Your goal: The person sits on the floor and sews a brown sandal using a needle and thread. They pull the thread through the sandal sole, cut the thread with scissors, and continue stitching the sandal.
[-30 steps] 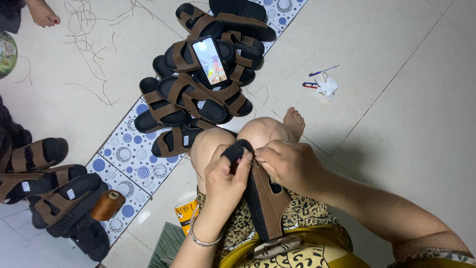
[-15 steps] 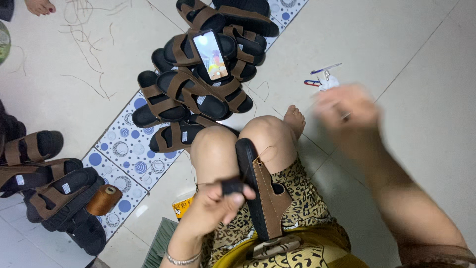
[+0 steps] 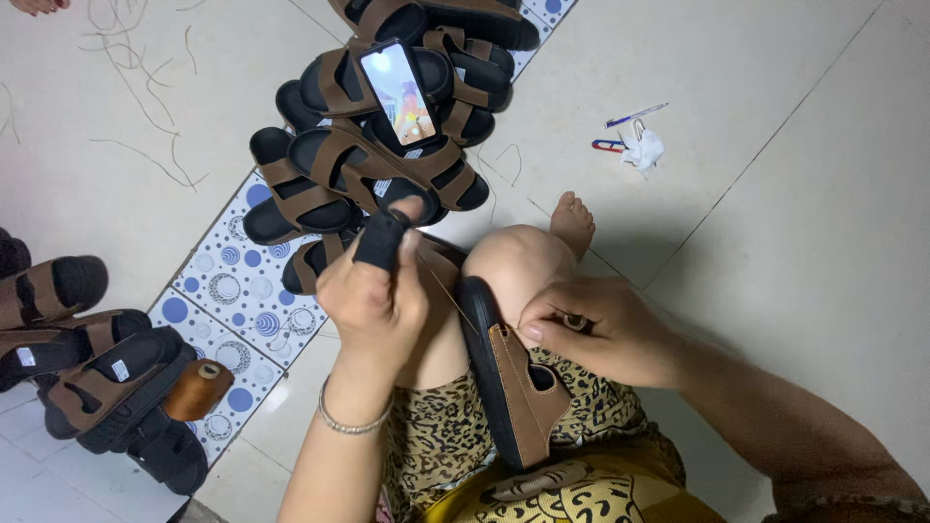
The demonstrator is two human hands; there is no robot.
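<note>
Stitching a sandal (image 3: 513,383), one among many.
My left hand (image 3: 373,291) pinches taut thread (image 3: 448,291); right hand (image 3: 605,329) grips the sandal; a pile (image 3: 378,145) lies beyond.

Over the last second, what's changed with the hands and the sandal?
The right hand, flung out to the right half a second ago, has come back down to the sandal on the lap. The left hand rose off the sandal, lifting the black strap; a taut thread now shows. The sandal pile, phone and spool stayed put.

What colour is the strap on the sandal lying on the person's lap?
Brown, on a black sole. The sandal shows best in the head view, by the right hand.
</note>
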